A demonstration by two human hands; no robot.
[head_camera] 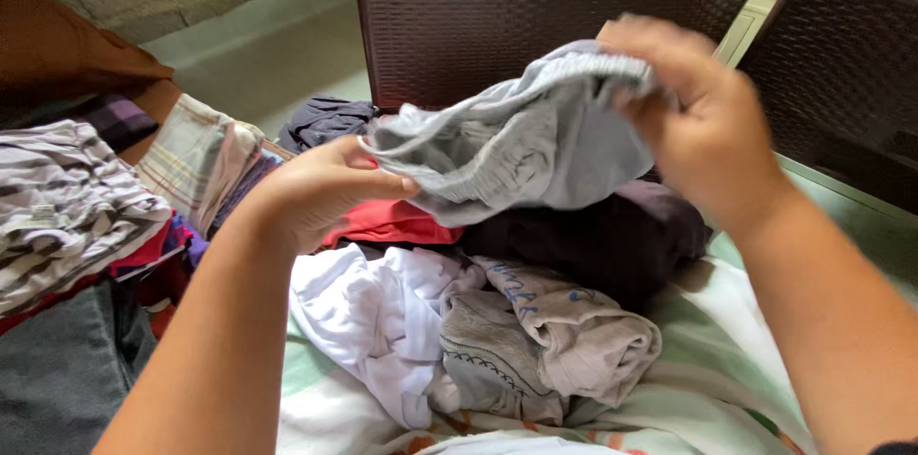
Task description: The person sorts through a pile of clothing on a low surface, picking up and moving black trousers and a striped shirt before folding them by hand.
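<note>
I hold a grey garment [535, 144] with an elastic waistband up over a heap of clothes. My left hand [320, 192] pinches its lower left edge. My right hand [693, 120] grips its upper right edge at the waistband. Right under the garment lie a red cloth [392, 223] and a dark purple garment [598, 240]. Nearer to me lie a white shirt [378, 316] and a beige-grey garment with blue marks [550, 331].
A green and white sheet [712, 379] lies beneath the heap. At left are stacked a striped garment [62, 211], a plaid cloth [196, 159] and jeans [57, 369]. Two dark brown woven chair backs [459, 25] [841, 73] stand behind. A concrete wall is at the back left.
</note>
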